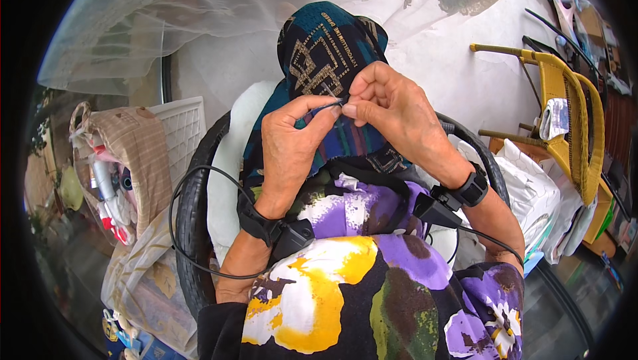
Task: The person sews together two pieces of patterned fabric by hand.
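Observation:
Dark patterned fabric (319, 51) in teal and black, with tan lettering, drapes over the lap; its nearer part is striped. Above it my left hand (299, 130) pinches a small dark strip, perhaps a fabric edge, between thumb and forefinger. A thin pale pointed thing (330, 90), perhaps a needle, sticks up beside those fingertips. Close on the right, my right hand (394, 105) has thumb and forefinger pinched at the same dark strip; what exactly lies between them is too small to tell. Both wrists wear black straps with small box-shaped devices.
Black rounded chair arms (192, 230) flank the body. At left stand a beige checked bag (147, 150) with items inside and a white plastic grid (184, 130). A yellow woven chair (573, 110) and white bags (523, 185) are at right. Sheer curtain (199, 11) hangs ahead.

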